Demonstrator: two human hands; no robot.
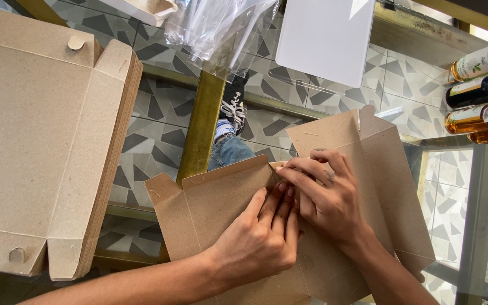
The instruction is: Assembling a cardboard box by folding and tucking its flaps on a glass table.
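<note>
A flat brown cardboard box blank (221, 203) lies on a glass tabletop in the lower middle, its side flaps partly raised. My left hand (258, 237) presses on the blank near its centre fold, fingers pointing up and right. My right hand (326, 195) rests beside it, fingers curled over the edge of a folded flap. The two hands touch each other over the crease.
A tall stack of unfolded cardboard blanks (40, 141) fills the left. Clear plastic bags (216, 28) and a white board (326, 39) lie at the top. Several bottles (481, 90) lie at the right edge. A shoe and jeans leg (230, 133) show through the glass.
</note>
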